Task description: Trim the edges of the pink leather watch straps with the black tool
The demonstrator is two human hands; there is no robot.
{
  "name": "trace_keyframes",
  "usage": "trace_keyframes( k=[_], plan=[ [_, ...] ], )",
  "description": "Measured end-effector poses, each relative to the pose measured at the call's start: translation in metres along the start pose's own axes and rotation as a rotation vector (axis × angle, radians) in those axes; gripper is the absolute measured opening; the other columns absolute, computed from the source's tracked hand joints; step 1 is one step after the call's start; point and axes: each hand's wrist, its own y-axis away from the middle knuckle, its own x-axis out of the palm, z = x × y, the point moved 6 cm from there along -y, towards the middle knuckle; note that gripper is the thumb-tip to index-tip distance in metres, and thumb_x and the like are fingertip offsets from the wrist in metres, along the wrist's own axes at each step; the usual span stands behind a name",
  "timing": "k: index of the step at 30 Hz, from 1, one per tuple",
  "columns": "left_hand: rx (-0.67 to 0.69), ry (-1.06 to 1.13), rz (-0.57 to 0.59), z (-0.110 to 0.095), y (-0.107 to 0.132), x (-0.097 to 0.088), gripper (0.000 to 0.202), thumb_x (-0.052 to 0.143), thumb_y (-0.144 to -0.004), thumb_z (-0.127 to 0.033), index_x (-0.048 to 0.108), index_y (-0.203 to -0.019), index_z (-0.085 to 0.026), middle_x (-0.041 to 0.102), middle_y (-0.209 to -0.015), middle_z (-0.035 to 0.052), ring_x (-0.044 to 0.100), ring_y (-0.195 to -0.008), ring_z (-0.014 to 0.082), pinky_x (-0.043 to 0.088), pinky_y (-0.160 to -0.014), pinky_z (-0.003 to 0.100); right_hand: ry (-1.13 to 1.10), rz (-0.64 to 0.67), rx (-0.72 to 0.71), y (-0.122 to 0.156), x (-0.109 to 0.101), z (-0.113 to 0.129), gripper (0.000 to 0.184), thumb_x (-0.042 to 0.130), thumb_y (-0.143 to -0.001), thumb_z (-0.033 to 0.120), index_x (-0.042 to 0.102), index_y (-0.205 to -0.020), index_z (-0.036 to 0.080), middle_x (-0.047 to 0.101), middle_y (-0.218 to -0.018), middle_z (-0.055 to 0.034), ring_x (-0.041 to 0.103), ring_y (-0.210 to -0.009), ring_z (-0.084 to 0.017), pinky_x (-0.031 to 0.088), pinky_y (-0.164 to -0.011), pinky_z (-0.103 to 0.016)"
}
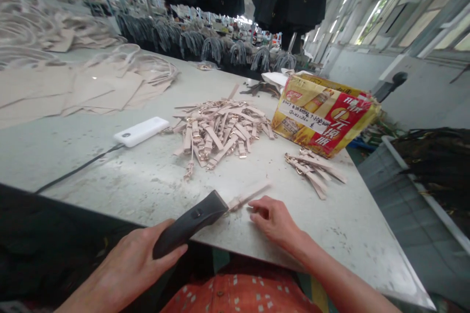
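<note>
My left hand (132, 264) grips a black hand-held tool (189, 222) whose tip points at a beige strap (249, 195) lying near the table's front edge. My right hand (273, 220) rests on the table beside that strap, fingers curled and pressing on its near end. A big pile of beige straps with gold buckles (220, 132) lies in the middle of the table. A smaller bundle of straps (312, 168) lies to the right.
A white power bank (141, 131) with a black cable sits left of the pile. A red and yellow carton (323, 115) stands at the right. Flat beige pieces (84, 90) cover the far left. Grey bins (414, 205) stand beyond the table's right edge.
</note>
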Motion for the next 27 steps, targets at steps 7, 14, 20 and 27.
trace_keyframes(
  k=[7,14,20,27],
  plan=[
    [-0.022,-0.09,0.113,-0.019,0.0,0.005,0.043,0.065,-0.085,-0.063,0.084,-0.097,-0.027,0.091,-0.09,0.0072,0.086,-0.087,0.0341,0.062,-0.078,0.039,0.323,-0.036,-0.408,-0.029,-0.015,0.038,0.035,0.087,-0.099,0.016,0.086,-0.133,0.022,0.083,-0.137,-0.018,0.073,-0.127,-0.034,0.059,-0.108,-0.049],
    [-0.037,-0.154,0.168,-0.028,0.001,0.001,0.045,0.06,-0.086,-0.064,0.083,-0.1,-0.028,0.093,-0.096,0.0085,0.088,-0.096,0.0361,0.062,-0.082,0.041,0.092,0.075,-0.391,-0.049,0.007,0.02,0.017,0.087,-0.092,0.007,0.086,-0.102,0.021,0.082,-0.099,-0.0065,0.075,-0.098,-0.024,0.057,-0.093,-0.036],
    [-0.004,-0.29,0.186,-0.055,-0.01,-0.007,0.032,0.064,-0.091,-0.053,0.082,-0.1,-0.028,0.092,-0.096,0.0087,0.089,-0.095,0.0349,0.059,-0.08,0.038,-0.002,0.01,-0.326,-0.041,0.012,0.01,0.025,0.082,-0.079,0.001,0.082,-0.094,0.022,0.075,-0.088,-0.0008,0.07,-0.089,-0.021,0.055,-0.09,-0.035],
    [0.051,-0.359,0.196,-0.066,-0.024,-0.001,0.027,0.065,-0.093,-0.044,0.084,-0.104,-0.028,0.093,-0.099,0.0089,0.088,-0.094,0.0329,0.055,-0.078,0.037,-0.126,0.029,-0.288,-0.041,0.006,0.009,0.026,0.075,-0.076,0.001,0.076,-0.093,0.021,0.074,-0.108,-0.0039,0.063,-0.079,-0.014,0.053,-0.074,-0.027]
  ],
)
